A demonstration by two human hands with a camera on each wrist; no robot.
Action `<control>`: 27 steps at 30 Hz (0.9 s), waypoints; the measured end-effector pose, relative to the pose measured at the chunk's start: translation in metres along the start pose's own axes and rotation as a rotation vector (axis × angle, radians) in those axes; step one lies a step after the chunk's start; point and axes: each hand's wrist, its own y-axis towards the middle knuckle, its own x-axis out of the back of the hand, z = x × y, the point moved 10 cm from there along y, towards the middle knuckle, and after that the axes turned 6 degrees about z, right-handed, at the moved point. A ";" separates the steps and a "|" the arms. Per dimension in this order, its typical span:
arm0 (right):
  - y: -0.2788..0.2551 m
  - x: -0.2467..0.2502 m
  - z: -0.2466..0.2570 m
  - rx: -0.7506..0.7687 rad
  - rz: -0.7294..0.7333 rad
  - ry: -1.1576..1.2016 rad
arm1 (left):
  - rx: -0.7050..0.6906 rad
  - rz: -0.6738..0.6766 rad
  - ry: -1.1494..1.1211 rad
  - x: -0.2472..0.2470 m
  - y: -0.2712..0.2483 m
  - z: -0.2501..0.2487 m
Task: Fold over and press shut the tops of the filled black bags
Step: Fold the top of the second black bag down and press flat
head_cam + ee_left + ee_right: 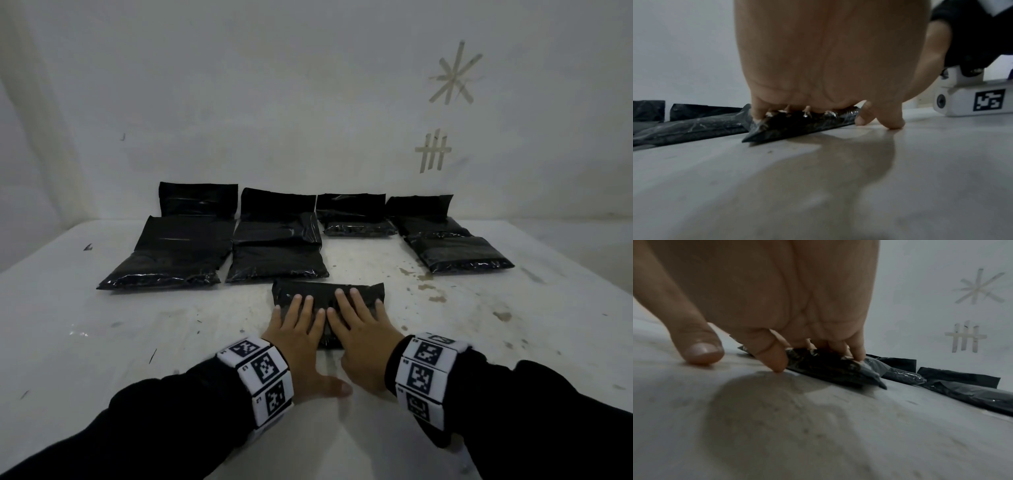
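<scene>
A small filled black bag (329, 291) lies on the white table (137, 342) just in front of me, its top folded over. Both hands lie flat on it side by side with fingers straight and spread. My left hand (301, 318) covers its left half, thumb out on the table. My right hand (358, 315) covers the right half. In the left wrist view the left hand (828, 65) presses the fingers down on the bag (797, 128). The right wrist view shows the right hand (777, 296) pressing the same bag (828, 368), index tip and thumb touching the table.
Several more black bags lie in a row behind: one at the left (171, 260), one in the middle (277, 260), a smaller one (356, 222) and one at the right (455, 250). Their tops lean against the white wall. Brown stains (428, 284) mark the table on the right.
</scene>
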 end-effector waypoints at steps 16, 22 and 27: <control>-0.007 0.002 -0.004 0.148 0.057 0.258 | -0.065 0.027 -0.106 0.003 -0.002 -0.003; -0.008 0.000 -0.011 0.120 0.066 0.291 | -0.051 0.064 -0.172 0.002 -0.003 0.001; -0.005 0.001 -0.017 0.067 0.026 0.229 | 0.011 0.024 -0.115 0.005 -0.002 0.006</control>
